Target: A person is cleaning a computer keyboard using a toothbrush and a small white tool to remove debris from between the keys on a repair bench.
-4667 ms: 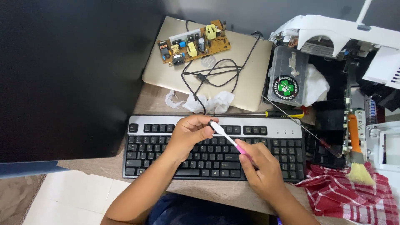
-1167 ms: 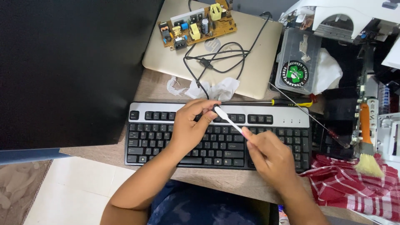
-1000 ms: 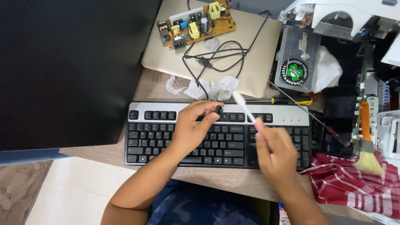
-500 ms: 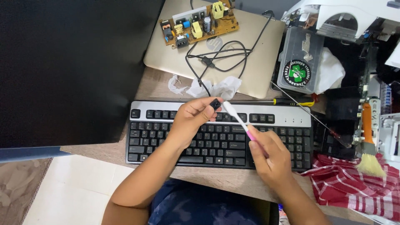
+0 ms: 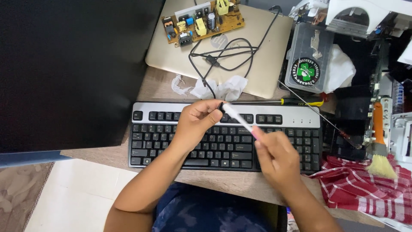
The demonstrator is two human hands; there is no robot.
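A black and silver keyboard (image 5: 171, 146) lies on the wooden desk in front of me. My left hand (image 5: 195, 122) hovers over its upper middle rows, fingers curled around a small black key cap (image 5: 221, 105) pinched at the fingertips. My right hand (image 5: 277, 154) holds a white toothbrush (image 5: 237, 118) with a pink handle end. The brush head touches the key cap held by the left hand.
A closed beige laptop (image 5: 262, 51) behind the keyboard carries a circuit board (image 5: 201, 19) and black cable (image 5: 223, 53). Crumpled tissue (image 5: 219, 89), a yellow-handled screwdriver (image 5: 300, 102), a clear plastic box (image 5: 310, 58), an orange paintbrush (image 5: 380, 146), a red checked cloth (image 5: 365, 189) and a black monitor (image 5: 68, 68) surround it.
The toothbrush swung up and away from the left hand, then came back down onto the key cap. The view drifted slightly; both hands stay above the keyboard's top rows.
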